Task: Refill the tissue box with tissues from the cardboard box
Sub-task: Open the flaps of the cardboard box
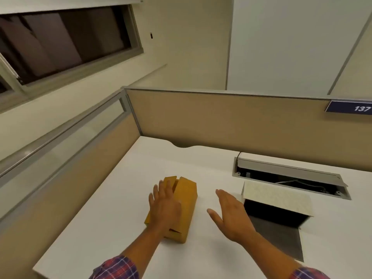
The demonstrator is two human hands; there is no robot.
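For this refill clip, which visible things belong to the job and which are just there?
Job:
cardboard box, under the left hand
tissue box, open side toward the camera
right hand, open, between the boxes

Just there:
desk cable tray
number plate 137
window

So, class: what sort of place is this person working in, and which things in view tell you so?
Most likely an office cubicle. Tan partition panels wall in a white desk, a numbered plate reading 137 hangs on the partition, and an open cable hatch is set into the desktop.
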